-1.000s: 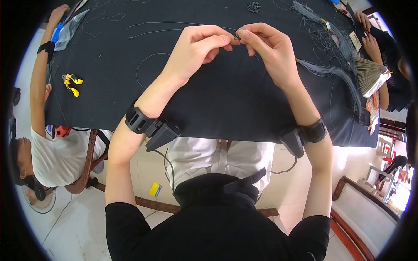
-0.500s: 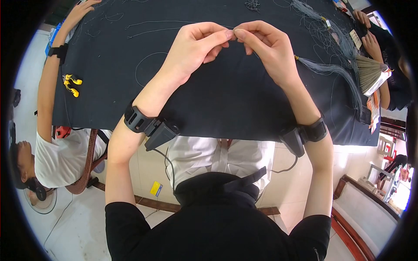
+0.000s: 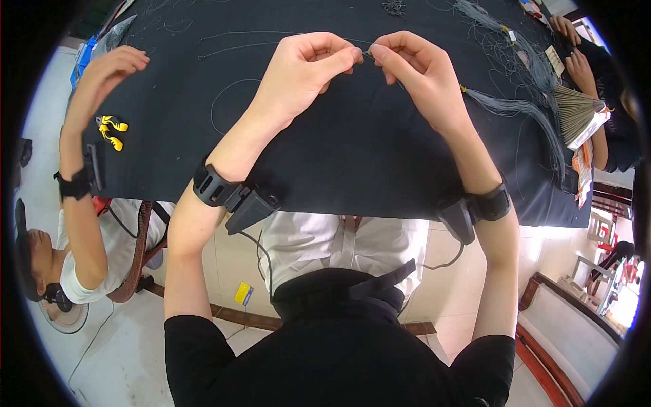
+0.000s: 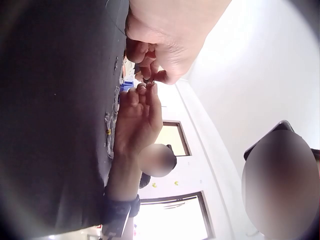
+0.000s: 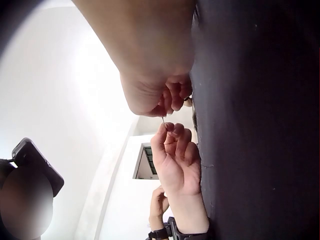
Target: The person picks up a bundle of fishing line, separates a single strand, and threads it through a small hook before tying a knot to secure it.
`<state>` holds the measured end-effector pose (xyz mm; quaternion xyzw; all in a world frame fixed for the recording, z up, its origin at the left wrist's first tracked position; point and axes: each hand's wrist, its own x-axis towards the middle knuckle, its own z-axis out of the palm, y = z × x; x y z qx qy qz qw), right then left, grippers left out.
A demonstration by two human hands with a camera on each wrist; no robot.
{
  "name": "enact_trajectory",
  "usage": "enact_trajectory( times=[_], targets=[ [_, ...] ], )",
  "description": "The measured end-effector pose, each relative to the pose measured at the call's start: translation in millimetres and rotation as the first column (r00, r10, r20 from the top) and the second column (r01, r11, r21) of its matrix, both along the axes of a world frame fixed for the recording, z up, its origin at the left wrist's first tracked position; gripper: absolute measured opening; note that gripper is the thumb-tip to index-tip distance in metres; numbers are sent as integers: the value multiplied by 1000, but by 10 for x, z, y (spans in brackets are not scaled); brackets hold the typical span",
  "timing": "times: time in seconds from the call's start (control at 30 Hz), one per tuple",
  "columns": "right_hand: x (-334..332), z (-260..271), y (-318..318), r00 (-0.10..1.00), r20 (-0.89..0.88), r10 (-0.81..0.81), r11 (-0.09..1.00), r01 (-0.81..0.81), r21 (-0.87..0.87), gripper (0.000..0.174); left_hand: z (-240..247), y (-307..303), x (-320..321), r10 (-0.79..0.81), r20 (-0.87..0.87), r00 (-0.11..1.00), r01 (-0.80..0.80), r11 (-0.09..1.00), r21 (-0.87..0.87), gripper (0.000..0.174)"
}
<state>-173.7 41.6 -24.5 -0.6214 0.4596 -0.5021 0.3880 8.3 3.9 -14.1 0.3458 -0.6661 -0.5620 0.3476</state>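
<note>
Over the far half of the black-covered table, my left hand [image 3: 298,78] and right hand [image 3: 426,85] meet almost tip to tip. Each pinches a thin grey line [image 3: 365,53] between thumb and forefinger. In the right wrist view a short straight bit of the line [image 5: 163,120] spans the small gap between the fingertips. Whatever lies inside the pinches is hidden by the fingers. Thin strands [image 3: 237,49] run leftward from behind my left hand, and a curved strand [image 3: 213,112] lies beside that wrist.
Right of my hands lie a tied bundle of grey line [image 3: 519,112] and a larger tangle [image 3: 498,41]. A small dark pile [image 3: 393,8] lies at the back. Yellow-and-black pliers [image 3: 112,132] are at left, near another person's raised hand [image 3: 112,71]. A second person's hands [image 3: 576,64] are at right.
My hands have shifted slightly up and a little apart; the small dark loop seen between the fingertips earlier no longer shows. The person at left has drawn an arm back over the table edge.
</note>
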Motion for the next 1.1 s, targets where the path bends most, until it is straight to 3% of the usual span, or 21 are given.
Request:
enact_trajectory(
  times=[0.33,0.53,0.73,1.1],
  targets=[
    [-3,-25,-22,999,-35,27,997,-29,-68,21,-20,-17,5,-32,-33,999,32,999,7,19],
    [4,-24,-25,1000,-15,14,994,-15,-105,18,34,-12,-6,-38,-112,993,54,988,145,19],
    [-6,-35,-25,999,-44,7,993,-12,-117,18,-19,-33,-2,-34,-140,990,59,983,176,17],
    [-7,7,1,996,-78,-32,997,25,-78,21,15,-14,-25,18,-31,999,-16,999,44,19]
  ],
)
